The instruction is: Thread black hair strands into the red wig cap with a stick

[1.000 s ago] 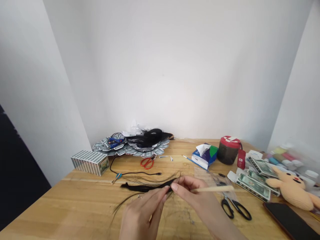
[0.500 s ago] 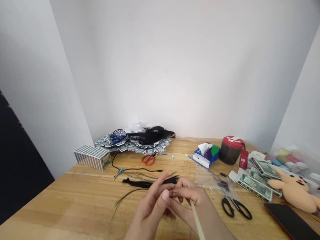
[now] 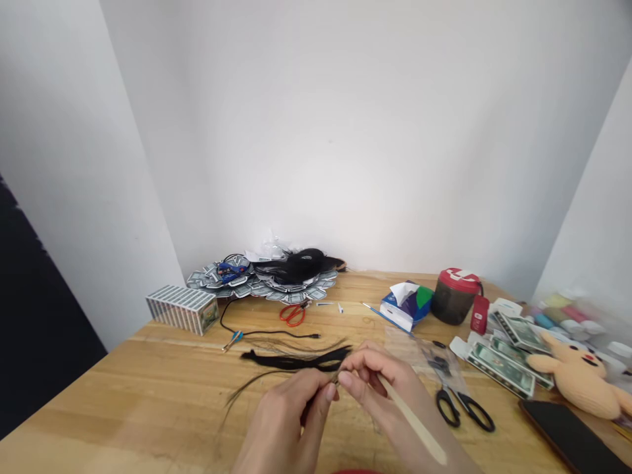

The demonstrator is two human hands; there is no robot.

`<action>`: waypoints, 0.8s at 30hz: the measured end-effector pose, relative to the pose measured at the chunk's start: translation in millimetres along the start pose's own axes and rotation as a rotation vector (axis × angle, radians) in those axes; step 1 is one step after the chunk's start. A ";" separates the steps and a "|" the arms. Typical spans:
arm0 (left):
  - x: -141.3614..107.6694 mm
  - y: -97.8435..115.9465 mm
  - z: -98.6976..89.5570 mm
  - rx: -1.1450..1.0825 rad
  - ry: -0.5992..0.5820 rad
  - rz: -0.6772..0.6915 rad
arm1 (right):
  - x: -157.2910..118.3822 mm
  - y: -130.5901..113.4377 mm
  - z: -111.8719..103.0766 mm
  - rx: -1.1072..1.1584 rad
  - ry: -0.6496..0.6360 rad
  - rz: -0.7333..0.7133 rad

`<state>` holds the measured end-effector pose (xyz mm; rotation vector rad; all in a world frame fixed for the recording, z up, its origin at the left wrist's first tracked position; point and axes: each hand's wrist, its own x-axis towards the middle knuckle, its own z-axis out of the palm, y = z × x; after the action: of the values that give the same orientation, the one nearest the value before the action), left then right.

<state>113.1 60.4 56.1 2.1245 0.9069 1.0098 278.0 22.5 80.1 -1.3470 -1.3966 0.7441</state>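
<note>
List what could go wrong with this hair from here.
The loose strands trailing from the hair bundle could tangle, since the left hand and right hand pinch only its end. The stick in the right hand might snag them or knock the nearby scissors.

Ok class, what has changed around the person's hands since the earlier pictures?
The pale wooden stick in the right hand has swung from pointing right to pointing down toward the person. The left hand and right hand stay at the black hair tress. The black-handled scissors and plush toy stayed put.
</note>
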 end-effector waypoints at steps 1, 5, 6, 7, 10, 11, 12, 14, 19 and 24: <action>-0.1 0.4 -0.8 0.016 0.004 0.025 | 0.1 -1.1 -1.5 -0.003 -0.007 0.002; 1.5 3.1 -7.4 0.015 0.027 0.017 | 1.4 -3.5 -12.0 0.006 -0.025 0.016; 2.0 3.7 -9.2 0.002 0.042 0.003 | 1.7 -3.8 -14.5 0.006 -0.014 0.020; 2.5 4.1 -10.6 -0.009 0.060 -0.006 | 1.9 -4.0 -16.4 0.005 -0.001 0.024; 2.5 4.0 -10.9 0.003 0.082 0.027 | 1.1 -3.3 -15.3 0.003 0.011 0.033; 2.1 3.5 -9.8 0.019 0.070 0.055 | 0.4 -2.6 -13.0 0.006 0.004 0.032; 1.5 2.9 -8.4 0.040 0.054 0.087 | -0.4 -1.7 -10.3 0.010 -0.003 0.030; 0.4 1.7 -5.3 0.089 0.026 0.148 | -2.2 0.1 -5.5 0.017 -0.013 0.029; 0.1 3.7 -6.1 0.210 -0.055 0.225 | -1.7 3.4 -5.3 0.023 -0.008 0.028; 3.3 14.4 -21.8 0.187 -0.058 0.183 | -1.1 -6.8 -21.0 0.016 0.067 0.043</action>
<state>101.3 59.6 79.6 2.4166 0.8177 0.9794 295.1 15.8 92.4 -1.3807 -1.3100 0.7310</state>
